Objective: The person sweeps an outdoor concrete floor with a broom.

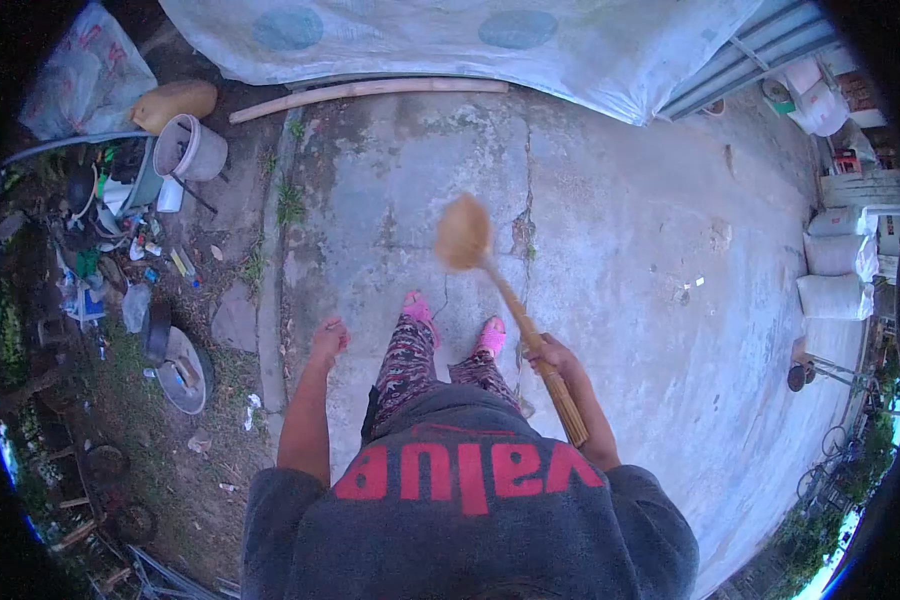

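Your right hand has its grip wrapped tight round the handle of the broom, partway down the stick bundle, and the butt end pokes back past your wrist. From there the broom angles forward over the concrete. Its brush head is a blur hanging just ahead of your pink slippers, roughly between the two.

Your left hand is out to the left of the slippers, half-curled and loose with nothing in it.

Further left of the slippers, on the dirt strip, there's a round metal pan among scattered junk. Well ahead and to the left sits a grey bucket. A long pole lies far ahead, along the edge of a pale tarp. Way off to the right of the slippers, white sacks are stacked.
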